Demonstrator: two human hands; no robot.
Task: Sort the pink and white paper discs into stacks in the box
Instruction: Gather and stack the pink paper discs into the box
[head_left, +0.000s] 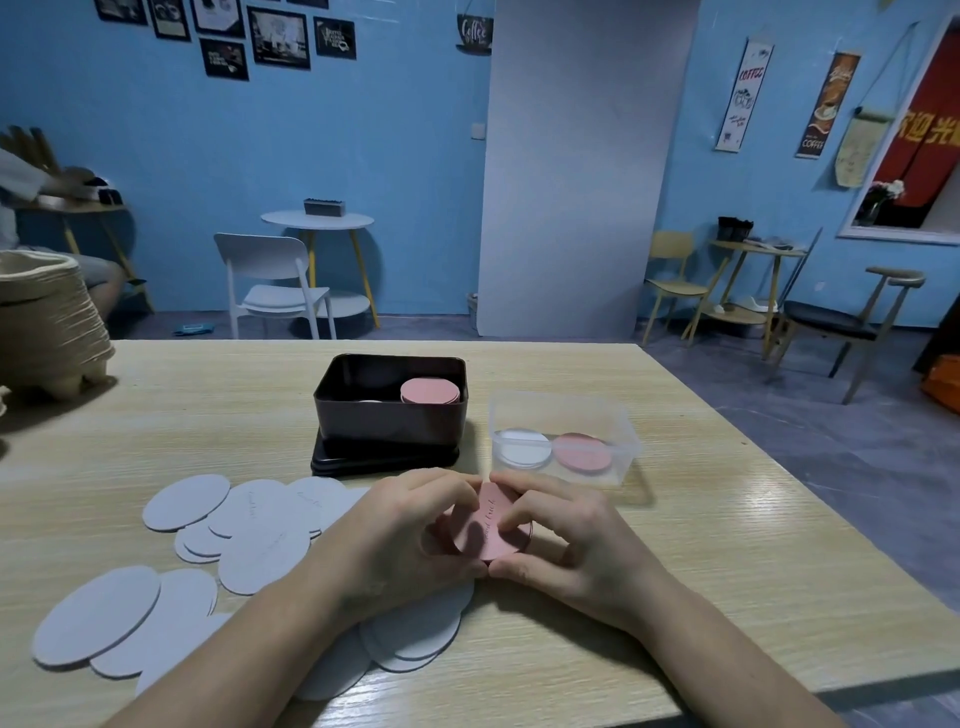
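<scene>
Though partly beneath left hand (410, 540), white discs (260, 551).

Left grip (400, 535), right grip (571, 540) meet at centre, fingers curled, pinching pink discs (488, 519); forearms angled inward.

A wooden bench (675, 597) is filling the lower part of the frame. At its left edge a tall stack of brown paper trays (47, 327) is standing. Behind it, at the far left, a person (21, 176) is sitting at another table. In the middle, a white chair (275, 280) is standing in front of a round white table (317, 219), and a small dark tray (324, 207) is sitting on that table. Framed pictures (278, 37) are hanging on the blue wall (389, 156) at the upper left. A big white board (576, 166) is leaning against the wall. At the right, two coffee banners (826, 104) are hanging, and a yellow chair (672, 280) and a dark chair (841, 322) are standing on the floor.
</scene>
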